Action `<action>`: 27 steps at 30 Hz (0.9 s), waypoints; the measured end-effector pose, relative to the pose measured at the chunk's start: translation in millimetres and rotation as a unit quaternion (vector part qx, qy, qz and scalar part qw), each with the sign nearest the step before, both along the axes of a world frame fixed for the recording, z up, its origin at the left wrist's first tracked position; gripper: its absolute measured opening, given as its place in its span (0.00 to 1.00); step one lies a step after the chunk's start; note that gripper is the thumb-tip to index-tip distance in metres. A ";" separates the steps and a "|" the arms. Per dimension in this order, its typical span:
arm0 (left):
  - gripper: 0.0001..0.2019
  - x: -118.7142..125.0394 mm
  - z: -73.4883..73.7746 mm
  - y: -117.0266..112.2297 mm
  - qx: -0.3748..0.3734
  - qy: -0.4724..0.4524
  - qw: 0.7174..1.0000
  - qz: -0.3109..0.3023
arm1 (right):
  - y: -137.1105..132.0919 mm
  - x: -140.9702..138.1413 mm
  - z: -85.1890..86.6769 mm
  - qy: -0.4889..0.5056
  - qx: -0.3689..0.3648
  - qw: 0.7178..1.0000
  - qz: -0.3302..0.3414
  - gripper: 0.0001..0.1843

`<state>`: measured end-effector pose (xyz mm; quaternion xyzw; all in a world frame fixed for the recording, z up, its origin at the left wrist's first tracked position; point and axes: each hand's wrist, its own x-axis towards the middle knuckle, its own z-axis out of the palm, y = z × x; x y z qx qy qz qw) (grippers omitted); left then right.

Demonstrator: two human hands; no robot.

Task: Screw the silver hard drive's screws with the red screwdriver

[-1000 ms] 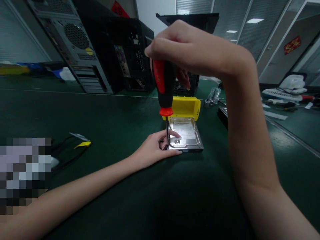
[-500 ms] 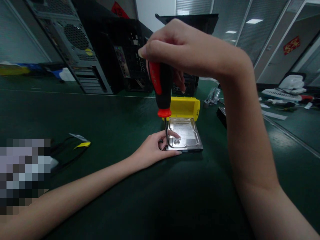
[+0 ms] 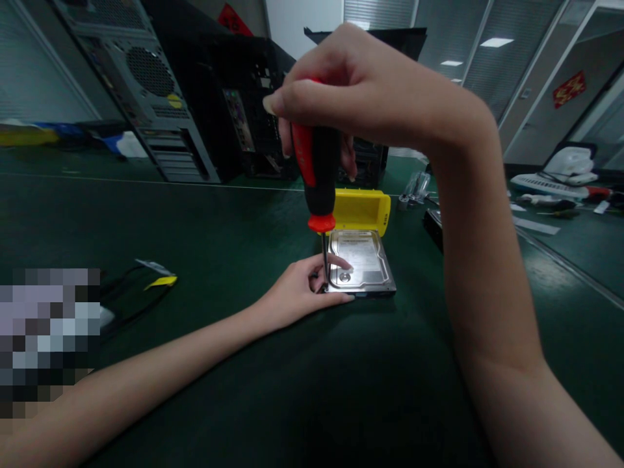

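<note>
A silver hard drive [image 3: 363,260] lies flat on the dark green table [image 3: 312,377]. My left hand [image 3: 302,286] grips its near left corner, one finger resting on the top face and the thumb along the front edge. From above, my right hand [image 3: 331,91] is wrapped around the handle of a red and black screwdriver [image 3: 319,175], the wrist sharply bent. The screwdriver stands almost upright, its shaft reaching down to the drive's near left corner beside my left fingers. What the tip touches is too small to make out.
Behind the drive sits a yellow plastic case [image 3: 363,211]. Computer towers [image 3: 180,91] stand at the back left. A black cable with a yellow tag [image 3: 163,281] lies at left. Clear bits [image 3: 415,188], a dark drive-like object [image 3: 432,227] and tools [image 3: 556,201] are at right.
My right hand has risen slightly and its fingers have shifted on the screwdriver handle, which now leans a touch differently. My left hand and the hard drive stay in place.
</note>
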<state>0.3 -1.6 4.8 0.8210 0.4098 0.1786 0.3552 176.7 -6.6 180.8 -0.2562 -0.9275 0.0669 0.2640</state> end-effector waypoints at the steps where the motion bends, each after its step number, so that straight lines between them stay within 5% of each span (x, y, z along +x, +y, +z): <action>1: 0.30 -0.1 -0.1 0.0 0.003 -0.003 1.000 0.001 | 0.3 0.1 0.5 -0.004 0.004 1.000 0.008 0.20; 11: 0.29 -0.6 -2.7 -0.2 0.012 -0.015 1.000 -0.002 | 8.7 1.5 2.0 -0.051 0.160 0.986 -0.013 0.21; 19: 0.30 0.0 1.2 -1.2 0.000 -0.009 1.000 -0.004 | 2.6 -0.7 -1.1 -0.030 0.066 0.997 -0.031 0.20; 27: 0.29 -0.9 -3.2 0.2 0.012 -0.012 1.000 -0.002 | 0.1 -0.1 -1.5 -0.035 0.078 0.995 -0.059 0.24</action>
